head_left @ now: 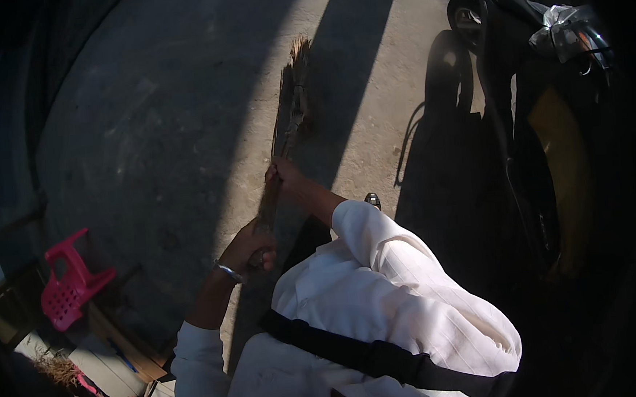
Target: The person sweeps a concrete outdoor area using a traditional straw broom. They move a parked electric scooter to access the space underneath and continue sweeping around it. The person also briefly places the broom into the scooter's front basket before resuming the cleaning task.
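White sleeves [380,267] of the person's own shirt, crossed by a dark strap [371,355], fill the lower middle of the head view. At far left, a pink plastic chair [68,283] lies tipped beside a low step; a second tuft of dry straw [55,369] rests below it.

Left hand [248,250], with a metal bangle [228,271] at the wrist, is closed in a fist round the lower end of a straw broom [288,124]. Right hand [282,175] is likewise closed tight, gripping the bundle higher up, where it is bound. Both hands are fully wrapped; no fingers stand open.

Broom position: its long axis runs away from the body, from the left fist up and slightly rightward to the bristle tip, which lies near or on the concrete ground [153,121] at the edge of a sunlit band. The right hand is nearer the bristles, the left nearer the body.

At right, a parked motorbike [546,126] stands in deep shade, well apart from the broom.
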`<state>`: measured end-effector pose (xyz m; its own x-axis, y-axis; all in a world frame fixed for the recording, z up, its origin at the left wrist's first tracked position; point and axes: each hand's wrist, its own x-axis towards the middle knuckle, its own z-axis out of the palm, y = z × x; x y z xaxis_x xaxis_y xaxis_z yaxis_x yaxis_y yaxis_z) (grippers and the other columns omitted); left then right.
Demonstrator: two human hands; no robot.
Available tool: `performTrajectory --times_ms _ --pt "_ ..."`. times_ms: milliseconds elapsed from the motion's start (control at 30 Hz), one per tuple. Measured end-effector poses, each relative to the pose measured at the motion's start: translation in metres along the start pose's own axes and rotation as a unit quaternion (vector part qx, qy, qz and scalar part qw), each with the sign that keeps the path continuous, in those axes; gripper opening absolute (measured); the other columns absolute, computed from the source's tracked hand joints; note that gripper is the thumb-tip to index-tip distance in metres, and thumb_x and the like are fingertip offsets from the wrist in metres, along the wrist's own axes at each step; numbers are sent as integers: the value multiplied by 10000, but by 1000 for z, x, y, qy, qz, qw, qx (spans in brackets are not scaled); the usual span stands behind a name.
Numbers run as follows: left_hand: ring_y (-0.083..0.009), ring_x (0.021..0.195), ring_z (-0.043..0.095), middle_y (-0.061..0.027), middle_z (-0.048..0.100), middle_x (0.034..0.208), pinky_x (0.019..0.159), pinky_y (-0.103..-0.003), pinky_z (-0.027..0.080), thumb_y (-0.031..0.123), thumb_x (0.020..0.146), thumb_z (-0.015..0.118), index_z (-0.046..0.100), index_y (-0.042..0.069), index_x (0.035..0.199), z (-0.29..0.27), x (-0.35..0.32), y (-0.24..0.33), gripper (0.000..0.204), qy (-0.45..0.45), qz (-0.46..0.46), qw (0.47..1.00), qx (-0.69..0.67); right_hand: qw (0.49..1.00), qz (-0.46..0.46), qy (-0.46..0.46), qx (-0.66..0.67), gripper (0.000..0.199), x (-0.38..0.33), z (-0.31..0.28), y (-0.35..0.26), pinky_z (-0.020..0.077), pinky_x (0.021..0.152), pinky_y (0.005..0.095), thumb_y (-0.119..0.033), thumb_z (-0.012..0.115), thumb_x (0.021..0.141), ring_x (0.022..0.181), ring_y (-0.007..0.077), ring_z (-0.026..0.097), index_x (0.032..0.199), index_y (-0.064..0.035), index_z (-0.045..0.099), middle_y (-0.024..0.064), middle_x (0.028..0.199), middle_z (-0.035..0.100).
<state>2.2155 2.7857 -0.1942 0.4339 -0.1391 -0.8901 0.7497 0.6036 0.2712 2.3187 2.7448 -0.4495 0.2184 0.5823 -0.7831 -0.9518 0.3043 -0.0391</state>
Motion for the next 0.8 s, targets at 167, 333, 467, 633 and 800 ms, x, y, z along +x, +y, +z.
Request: performTrajectory --times_ms 167,333,467,633,800 --pt "-114 461 469 -45 442 620 393 -268 428 9 732 522 191 70 1226 29 26 6 598 -32 25 999 20 995 17 -45 86 177 -5 12 -60 385 407 265 -159 506 815 443 126 422 700 -80 397 29 534 410" --pt "-96 448 438 -38 440 623 371 -237 389 14 734 529 259 72 1152 32 50 33 501 -124 -12 991 -42 991 -101 89 -14 173 -40 17 -120 366 389 232 -115 499 802 437 93 385 686 -87 375 2 522 373" --pt "-84 454 420 -56 443 641 354 -218 358 26 734 538 379 53 916 56 99 54 243 -183 -42 979 -83 980 -125 154 -11 168 -25 -49 -182 407 392 272 -135 440 830 429 144 408 689 -57 393 36 512 382" --pt "-75 467 407 -55 430 625 347 -179 336 23 737 525 401 60 733 74 160 95 130 -204 -113 956 -177 958 -91 272 18 83 11 -95 -234 394 385 297 -73 367 805 403 170 387 722 -63 364 50 495 377" --pt "-63 454 376 -41 415 628 339 -171 316 31 766 482 399 69 715 55 135 152 104 -150 -99 946 -270 959 -23 279 -33 53 36 -5 -224 424 428 347 -18 363 781 455 216 435 759 -12 411 98 573 420"
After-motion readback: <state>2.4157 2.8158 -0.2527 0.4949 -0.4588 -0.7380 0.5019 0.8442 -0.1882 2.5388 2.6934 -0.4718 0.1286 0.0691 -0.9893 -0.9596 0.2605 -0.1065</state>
